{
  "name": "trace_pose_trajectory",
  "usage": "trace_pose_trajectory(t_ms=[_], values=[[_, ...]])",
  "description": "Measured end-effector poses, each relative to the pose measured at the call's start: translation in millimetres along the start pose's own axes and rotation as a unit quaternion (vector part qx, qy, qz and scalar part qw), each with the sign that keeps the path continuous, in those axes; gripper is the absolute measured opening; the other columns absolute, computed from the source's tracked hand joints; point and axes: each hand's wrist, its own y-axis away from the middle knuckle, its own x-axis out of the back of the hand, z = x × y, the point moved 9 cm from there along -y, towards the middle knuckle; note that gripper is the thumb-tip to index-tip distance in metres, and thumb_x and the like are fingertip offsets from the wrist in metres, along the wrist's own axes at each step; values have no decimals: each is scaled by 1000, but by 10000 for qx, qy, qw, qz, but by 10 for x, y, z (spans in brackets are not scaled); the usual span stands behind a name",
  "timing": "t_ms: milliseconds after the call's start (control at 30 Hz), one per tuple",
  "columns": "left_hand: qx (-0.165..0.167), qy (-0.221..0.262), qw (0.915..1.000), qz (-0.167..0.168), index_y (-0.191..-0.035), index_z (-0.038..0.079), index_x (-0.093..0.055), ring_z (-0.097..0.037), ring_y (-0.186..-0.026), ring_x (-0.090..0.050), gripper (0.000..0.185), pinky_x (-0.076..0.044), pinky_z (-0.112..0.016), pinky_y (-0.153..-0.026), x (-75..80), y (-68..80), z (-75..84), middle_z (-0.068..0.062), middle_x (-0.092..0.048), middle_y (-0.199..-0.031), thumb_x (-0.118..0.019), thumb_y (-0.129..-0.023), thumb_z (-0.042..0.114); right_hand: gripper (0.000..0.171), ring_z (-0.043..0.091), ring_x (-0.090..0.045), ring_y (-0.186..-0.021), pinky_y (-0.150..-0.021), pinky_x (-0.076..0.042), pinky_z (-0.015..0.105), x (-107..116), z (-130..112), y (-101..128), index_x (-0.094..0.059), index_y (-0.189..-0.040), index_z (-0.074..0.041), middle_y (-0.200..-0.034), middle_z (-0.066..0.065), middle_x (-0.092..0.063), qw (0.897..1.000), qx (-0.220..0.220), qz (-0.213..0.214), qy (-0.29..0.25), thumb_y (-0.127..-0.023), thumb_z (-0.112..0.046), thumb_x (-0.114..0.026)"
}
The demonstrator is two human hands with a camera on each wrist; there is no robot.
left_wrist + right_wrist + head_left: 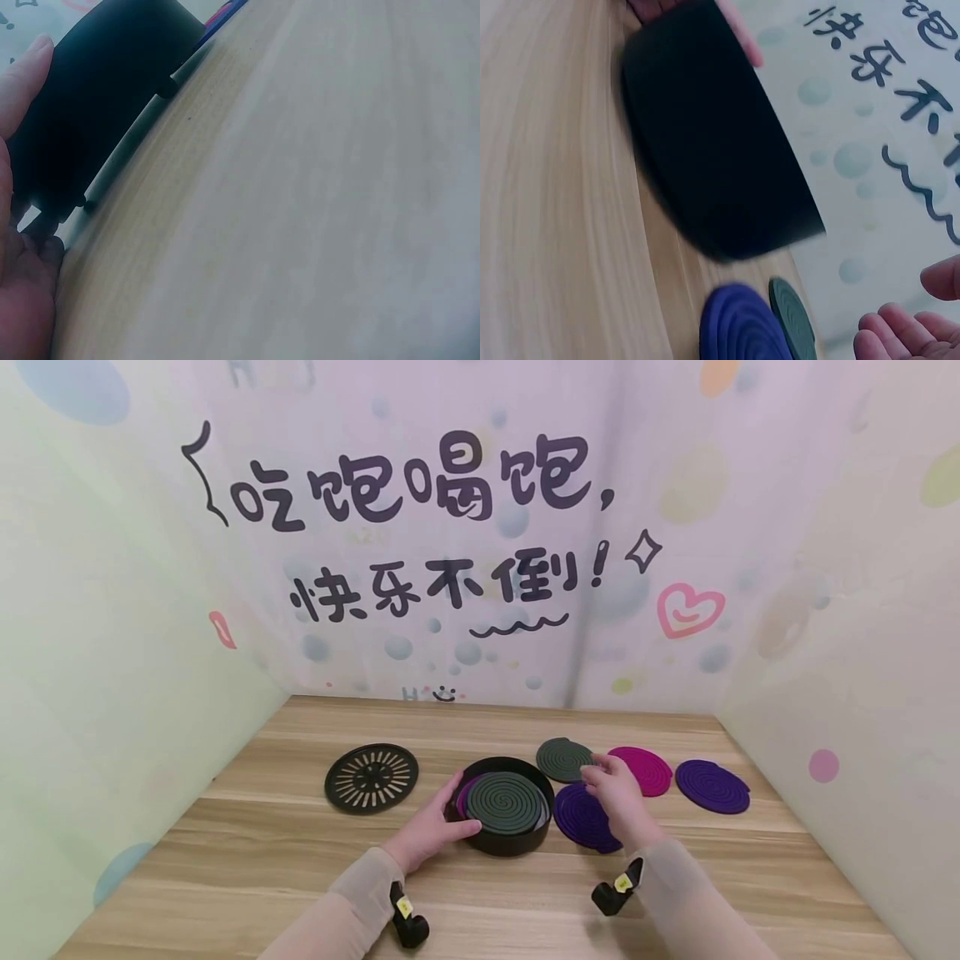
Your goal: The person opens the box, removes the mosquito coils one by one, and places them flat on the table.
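A round black tin (510,844) stands on the table with a dark green mosquito coil (506,803) lying in it, and a purple edge shows beneath. My left hand (429,833) grips the tin's left side, thumb at the near rim and fingers round the far side. To the right of the tin, my right hand (617,795) is over the loose coils, fingers loosely bent, with nothing held in the right wrist view. Under and around it lie a purple coil (583,818), another green coil (561,760) and a magenta coil (647,772).
A second purple coil (712,787) lies farther right. The black slotted lid (371,778) rests on the wood-grain table (300,877) left of the tin. Printed curtain walls (450,668) close off the back and sides.
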Motion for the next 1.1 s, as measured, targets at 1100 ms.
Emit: trace_pose_trajectory(t_ms=[1100], values=[[14,-88,9999,93,-155,16,-16,-35,-142,-22,96,-18,-52,-113,15,16,-3,-18,-21,-156,-77,-82,27,47,38,-47,-124,-105,-34,56,-878,-150,-11,-41,-139,0,-132,21,-53,9964,-44,-308,792,-97,-16,-55]])
